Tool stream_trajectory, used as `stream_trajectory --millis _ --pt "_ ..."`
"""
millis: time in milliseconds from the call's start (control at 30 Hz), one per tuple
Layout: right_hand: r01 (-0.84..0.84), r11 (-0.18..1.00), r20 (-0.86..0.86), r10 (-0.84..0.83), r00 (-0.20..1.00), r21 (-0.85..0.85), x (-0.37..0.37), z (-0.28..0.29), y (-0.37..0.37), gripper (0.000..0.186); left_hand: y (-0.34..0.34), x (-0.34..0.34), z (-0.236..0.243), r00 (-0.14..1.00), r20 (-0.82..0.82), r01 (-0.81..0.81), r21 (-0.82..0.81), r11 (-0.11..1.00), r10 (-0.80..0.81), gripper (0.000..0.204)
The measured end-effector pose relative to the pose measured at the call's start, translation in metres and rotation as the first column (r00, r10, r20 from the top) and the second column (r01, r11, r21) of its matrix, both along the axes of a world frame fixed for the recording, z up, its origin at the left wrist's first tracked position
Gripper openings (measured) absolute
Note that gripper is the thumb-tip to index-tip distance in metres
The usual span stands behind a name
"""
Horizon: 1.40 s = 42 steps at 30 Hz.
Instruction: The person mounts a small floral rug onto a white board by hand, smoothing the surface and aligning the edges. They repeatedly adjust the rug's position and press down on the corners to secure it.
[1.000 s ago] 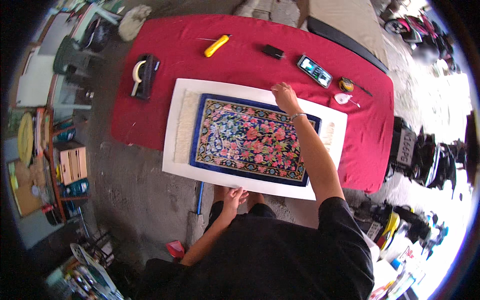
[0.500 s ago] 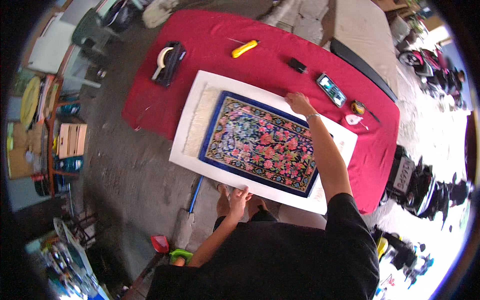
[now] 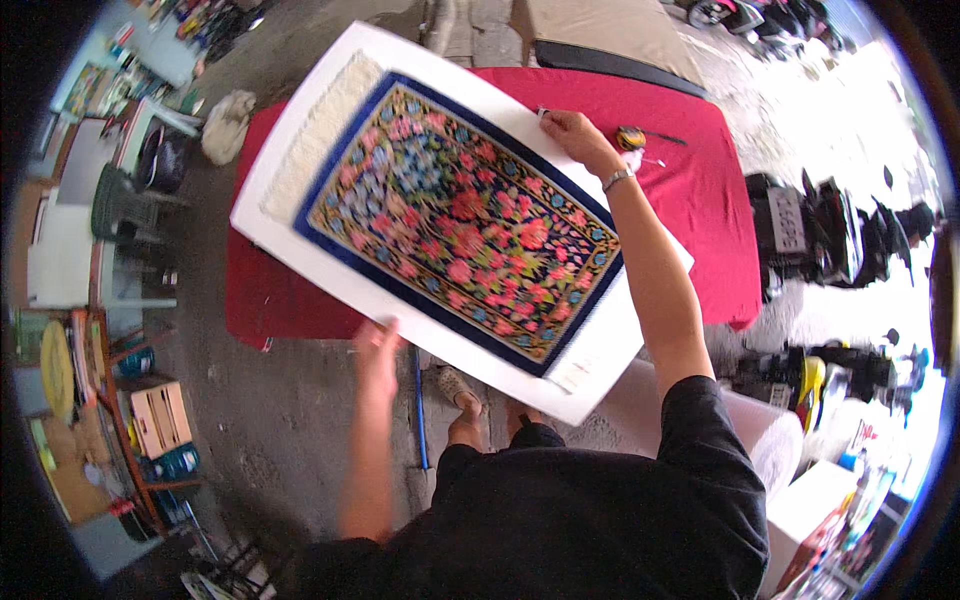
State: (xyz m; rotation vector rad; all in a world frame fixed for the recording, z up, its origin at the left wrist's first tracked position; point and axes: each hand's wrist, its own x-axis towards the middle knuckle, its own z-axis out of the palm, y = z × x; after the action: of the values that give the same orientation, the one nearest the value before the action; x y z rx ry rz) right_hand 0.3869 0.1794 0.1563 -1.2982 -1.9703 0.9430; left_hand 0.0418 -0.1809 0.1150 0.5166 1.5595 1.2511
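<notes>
A white board [image 3: 300, 232] carries a small floral rug [image 3: 465, 235] with a navy border and a cream fringe. The board is raised above the red-covered table [image 3: 720, 190] and tilted, its left end farther away. With my right hand [image 3: 572, 135], a band on its wrist, I grip the far long edge; the fingertips are partly hidden there. At the near long edge is my left hand [image 3: 376, 350], blurred, its fingers closed against the board's rim. The board hides much of the tabletop.
A yellow-black tape measure [image 3: 630, 138] lies on the table's right part. Behind it stands a beige-covered surface [image 3: 610, 35]. Below the board's right end is a large whitish roll [image 3: 765, 435]. Motorcycles [image 3: 815, 225] stand right; shelves with a wooden crate [image 3: 160, 418] stand left.
The board with the rug has risen off the table toward me and turned, its left end swinging away. My left hand has shifted left along the near edge; my right hand still holds the far edge.
</notes>
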Motion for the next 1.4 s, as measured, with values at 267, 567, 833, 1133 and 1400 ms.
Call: stream_trajectory --millis 267,567,833,1133,1400 --pt "0.071 0.868 -0.48 -0.338 0.809 -0.492 0.065 0.009 -0.147 0.017 0.223 -0.126 0.07 0.818 -0.335 0.52 0.08 0.85 -0.469 0.023" --pt "-0.028 0.738 -0.679 -0.604 0.418 -0.674 -0.003 -0.043 -0.397 0.025 0.37 0.032 0.091 0.382 -0.795 0.761 -0.018 0.648 -0.471 0.024" --pt "0.021 0.57 -0.565 -0.817 0.115 -0.821 -0.107 -0.105 -0.502 0.037 0.34 0.153 -0.012 0.171 -0.791 0.872 -0.156 0.463 -0.588 0.025" --pt "0.035 0.478 -0.479 -0.877 -0.042 -0.878 -0.123 -0.16 -0.488 0.033 0.331 0.176 -0.07 0.063 -0.86 0.816 -0.248 0.523 -0.507 0.031" --pt "-0.033 0.419 -0.42 -0.907 0.037 -0.908 -0.115 -0.185 -0.479 0.033 0.327 0.161 -0.102 -0.082 -0.883 0.749 -0.36 0.556 -0.462 0.029"
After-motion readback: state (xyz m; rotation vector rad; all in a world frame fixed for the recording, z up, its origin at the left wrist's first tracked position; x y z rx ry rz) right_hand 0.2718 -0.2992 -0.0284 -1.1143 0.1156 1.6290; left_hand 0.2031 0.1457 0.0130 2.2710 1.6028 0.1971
